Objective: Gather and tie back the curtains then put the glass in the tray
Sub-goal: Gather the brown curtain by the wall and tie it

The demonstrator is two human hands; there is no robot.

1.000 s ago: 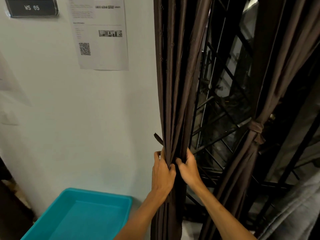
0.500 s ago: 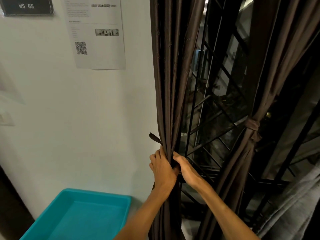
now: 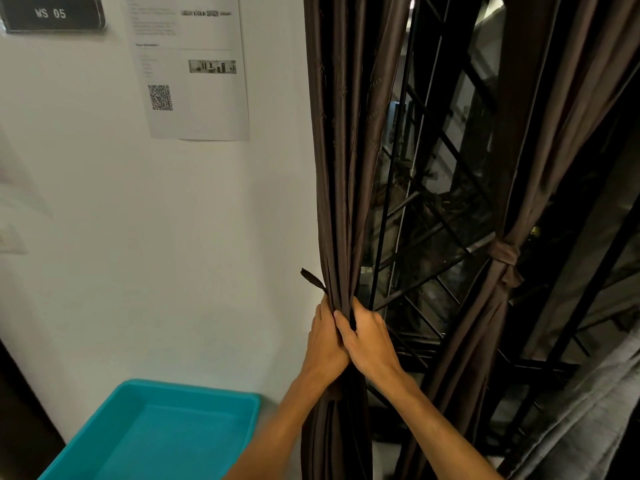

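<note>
The left brown curtain (image 3: 346, 168) hangs gathered into a narrow bunch beside the white wall. My left hand (image 3: 323, 341) grips the bunch from the left, and my right hand (image 3: 370, 337) wraps around it from the right, fingers overlapping the left hand. A dark tie-back strap end (image 3: 311, 277) sticks out to the left just above my hands. The right brown curtain (image 3: 512, 209) is bound by a knotted tie-back (image 3: 504, 252). A turquoise tray (image 3: 114, 448) sits at the lower left, with nothing in it. No glass is in view.
A black window grille (image 3: 433, 188) stands behind the curtains. A paper sheet with a QR code (image 3: 194, 71) and a "WS 05" sign (image 3: 52, 13) hang on the wall. Grey fabric (image 3: 595, 420) fills the lower right corner.
My right hand has closed in over the curtain bunch and now overlaps my left hand. The bunch is squeezed tighter. The tie-back end still pokes out to the left.
</note>
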